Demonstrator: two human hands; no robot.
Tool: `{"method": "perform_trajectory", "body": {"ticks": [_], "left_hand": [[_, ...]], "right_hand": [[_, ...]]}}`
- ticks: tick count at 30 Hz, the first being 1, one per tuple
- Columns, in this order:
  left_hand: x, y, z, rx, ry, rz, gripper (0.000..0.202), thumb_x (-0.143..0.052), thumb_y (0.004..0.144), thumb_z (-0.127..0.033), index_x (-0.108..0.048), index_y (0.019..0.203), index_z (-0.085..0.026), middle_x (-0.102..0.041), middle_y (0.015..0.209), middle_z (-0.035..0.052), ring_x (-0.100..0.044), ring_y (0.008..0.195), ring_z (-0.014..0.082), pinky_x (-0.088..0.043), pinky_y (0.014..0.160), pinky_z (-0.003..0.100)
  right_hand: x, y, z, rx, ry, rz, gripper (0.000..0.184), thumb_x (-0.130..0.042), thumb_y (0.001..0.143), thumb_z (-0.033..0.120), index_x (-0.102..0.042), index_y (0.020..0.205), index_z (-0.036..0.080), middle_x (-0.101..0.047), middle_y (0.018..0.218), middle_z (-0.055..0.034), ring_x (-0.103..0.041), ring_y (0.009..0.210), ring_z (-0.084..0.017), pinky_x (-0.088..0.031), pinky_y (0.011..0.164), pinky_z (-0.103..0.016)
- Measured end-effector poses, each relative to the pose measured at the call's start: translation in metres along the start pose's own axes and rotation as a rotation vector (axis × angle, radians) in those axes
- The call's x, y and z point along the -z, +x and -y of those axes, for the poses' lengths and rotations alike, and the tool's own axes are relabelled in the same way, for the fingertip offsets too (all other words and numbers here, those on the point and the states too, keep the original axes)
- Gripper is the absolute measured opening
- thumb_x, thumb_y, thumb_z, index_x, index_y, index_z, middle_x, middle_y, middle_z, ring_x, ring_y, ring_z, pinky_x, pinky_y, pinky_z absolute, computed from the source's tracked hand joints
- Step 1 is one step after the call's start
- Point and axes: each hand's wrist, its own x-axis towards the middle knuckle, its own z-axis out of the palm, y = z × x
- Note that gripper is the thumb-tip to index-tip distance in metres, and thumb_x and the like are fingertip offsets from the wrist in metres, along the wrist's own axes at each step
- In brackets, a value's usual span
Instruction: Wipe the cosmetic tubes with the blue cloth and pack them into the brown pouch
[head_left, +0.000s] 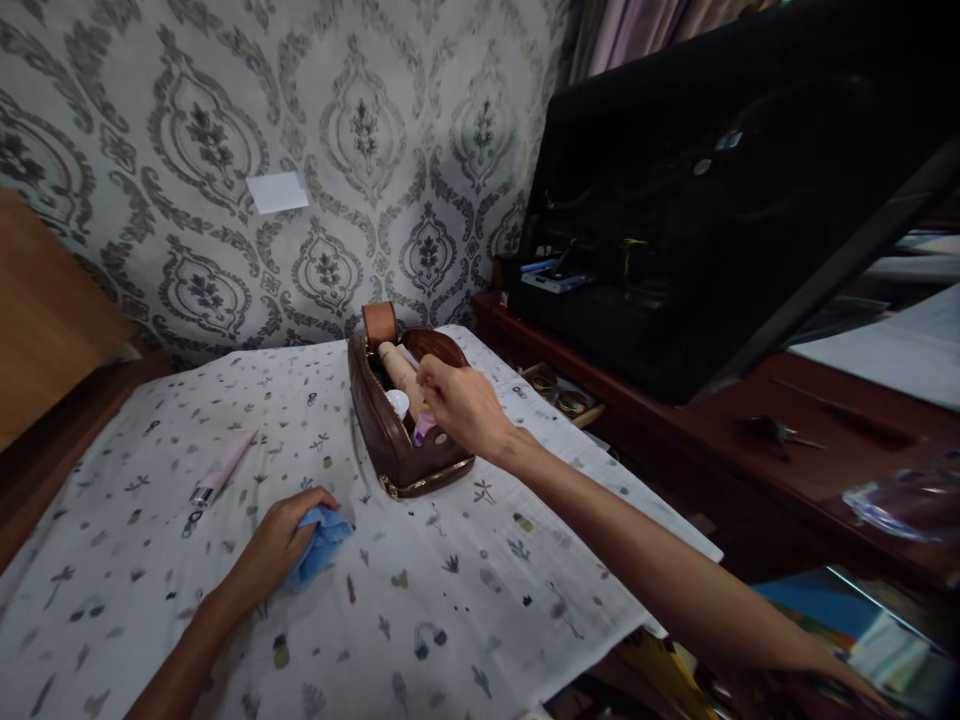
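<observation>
My left hand is closed on a crumpled blue cloth, low over the patterned white sheet. An open brown toiletry bag with a gold zip stands in the middle. Over its right side is my right hand, fingers curled in a pinch; what they hold, if anything, is hidden. Inside the bag show a beige tube-like item, a round white cap and a purple item just below my right fingers. On the sheet to the left lies a pale pink tube with a silvery cap.
Behind the bag rises a patterned wall with a white switch plate. A large black screen stands on a reddish desk at right, with keys on it. An open drawer sits beside the sheet. Brown cardboard is at left.
</observation>
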Motion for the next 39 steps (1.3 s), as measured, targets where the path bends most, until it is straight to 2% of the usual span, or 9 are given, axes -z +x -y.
{"method": "perform_trajectory", "body": {"ticks": [4,9,16,23,30,39], "left_hand": [[-0.001,0.002,-0.002,0.022,-0.002,0.008,0.033,-0.038,0.079,-0.026,-0.066,0.096,-0.020,-0.073,0.092,0.0049,-0.067,0.087,0.0246,-0.050,0.082,0.033],[-0.003,0.003,-0.001,0.015,-0.005,-0.004,0.032,-0.038,0.080,-0.026,-0.066,0.096,-0.020,-0.073,0.092,0.0056,-0.066,0.087,0.0249,-0.050,0.081,0.034],[0.000,0.003,-0.003,0.019,0.007,0.016,0.034,-0.037,0.080,-0.028,-0.066,0.095,-0.019,-0.073,0.092,0.0062,-0.066,0.085,0.0248,-0.050,0.080,0.033],[0.000,0.003,-0.005,0.020,0.000,0.004,0.034,-0.038,0.077,-0.028,-0.065,0.094,-0.019,-0.072,0.090,0.0055,-0.066,0.085,0.0248,-0.049,0.081,0.034],[0.001,-0.004,-0.005,0.016,-0.033,-0.028,0.032,-0.039,0.076,-0.025,-0.065,0.093,-0.018,-0.072,0.089,0.0050,-0.065,0.084,0.0233,-0.049,0.082,0.033],[-0.003,-0.011,0.002,0.010,-0.061,-0.061,0.030,-0.040,0.077,-0.023,-0.064,0.094,-0.018,-0.070,0.089,0.0048,-0.064,0.086,0.0226,-0.048,0.084,0.033]], "right_hand": [[-0.001,0.001,0.010,0.137,-0.183,0.041,0.029,-0.040,0.099,0.020,-0.057,0.123,0.020,-0.076,0.089,-0.0087,-0.070,0.081,-0.025,-0.034,0.062,-0.029],[-0.002,0.005,0.014,0.186,-0.218,0.052,0.033,-0.038,0.102,0.024,-0.048,0.133,0.020,-0.076,0.096,-0.0096,-0.072,0.085,-0.025,-0.037,0.063,-0.028],[-0.008,0.004,0.008,0.169,-0.152,0.025,0.023,-0.044,0.102,0.028,-0.055,0.121,0.022,-0.076,0.095,-0.0045,-0.072,0.087,-0.022,-0.035,0.063,-0.027],[-0.011,0.001,0.002,0.124,-0.093,0.047,0.025,-0.051,0.100,0.030,-0.057,0.123,0.024,-0.077,0.094,-0.0034,-0.073,0.088,-0.022,-0.037,0.064,-0.027],[-0.005,0.003,0.012,0.082,-0.182,0.075,0.024,-0.048,0.102,0.035,-0.069,0.105,0.022,-0.078,0.097,-0.0073,-0.073,0.092,-0.025,-0.037,0.064,-0.029],[-0.013,0.023,0.020,0.071,-0.279,0.043,0.036,-0.042,0.102,0.037,-0.074,0.097,0.020,-0.077,0.088,-0.0128,-0.073,0.085,-0.027,-0.038,0.063,-0.029]]}}
